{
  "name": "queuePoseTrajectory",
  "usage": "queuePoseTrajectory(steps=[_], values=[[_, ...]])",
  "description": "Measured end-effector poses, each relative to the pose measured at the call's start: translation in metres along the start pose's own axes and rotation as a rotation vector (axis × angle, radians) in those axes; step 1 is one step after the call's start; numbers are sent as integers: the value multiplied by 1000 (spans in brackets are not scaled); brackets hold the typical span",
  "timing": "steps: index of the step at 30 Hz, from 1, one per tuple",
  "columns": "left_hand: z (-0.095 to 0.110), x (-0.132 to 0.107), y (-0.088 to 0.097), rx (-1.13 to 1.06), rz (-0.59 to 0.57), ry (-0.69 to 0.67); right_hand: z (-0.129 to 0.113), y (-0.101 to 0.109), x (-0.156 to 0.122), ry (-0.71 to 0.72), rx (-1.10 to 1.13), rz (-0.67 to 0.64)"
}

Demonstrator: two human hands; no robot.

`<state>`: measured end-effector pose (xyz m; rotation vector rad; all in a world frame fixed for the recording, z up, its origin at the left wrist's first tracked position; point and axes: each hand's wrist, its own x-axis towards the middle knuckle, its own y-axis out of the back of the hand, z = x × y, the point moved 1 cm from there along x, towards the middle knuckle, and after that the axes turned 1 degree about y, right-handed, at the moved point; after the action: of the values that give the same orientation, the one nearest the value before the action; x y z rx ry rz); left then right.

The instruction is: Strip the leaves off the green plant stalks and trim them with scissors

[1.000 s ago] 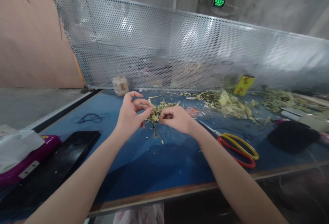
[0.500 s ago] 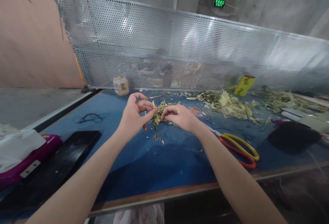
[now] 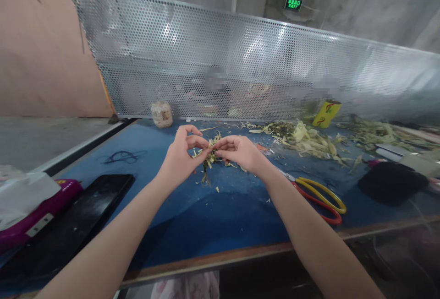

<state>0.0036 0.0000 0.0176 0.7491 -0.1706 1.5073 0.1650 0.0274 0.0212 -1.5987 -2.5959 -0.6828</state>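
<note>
As left hand [image 3: 178, 158] pinches strands [image 3: 207, 163], right hand [image 3: 243, 153] likewise

Tabletop [image 3: 237, 219]: blue, brown-edged along 6 o'clock; clock read from its middle, 12 on the far side.
Leaf scraps [image 3: 217, 189]: strewn around the middle.
Husk pile [image 3: 305, 142]: heaped pale yellow-green at 2 o'clock.
Yellow container [image 3: 326, 115]: standing just behind that pile.
Scissors [image 3: 305, 180]: lying between 3 and 4, red-and-yellow-handled.
Black pouch [image 3: 392, 182]: resting at 3.
Wrapped jar [image 3: 161, 115]: standing between 10 and 11.
Dark cord [image 3: 120, 153]: loosely looped, between 9 and 10.
Black slab [image 3: 85, 216]: flat at 8.
Purple case [image 3: 67, 196]: between 8 and 9, beside the slab.
</note>
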Motion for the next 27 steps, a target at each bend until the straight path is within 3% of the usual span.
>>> queuePoseTrajectory(steps=[16,23,27], values=[[-1,-1,-1,130,-27,-30,3,3,-1,41,-268,22],[-3,-2,0,130,-25,-30,5,3,-1,11,-245,-98],[-1,0,0,53,-33,15,0,5,-2,70,-339,22]])
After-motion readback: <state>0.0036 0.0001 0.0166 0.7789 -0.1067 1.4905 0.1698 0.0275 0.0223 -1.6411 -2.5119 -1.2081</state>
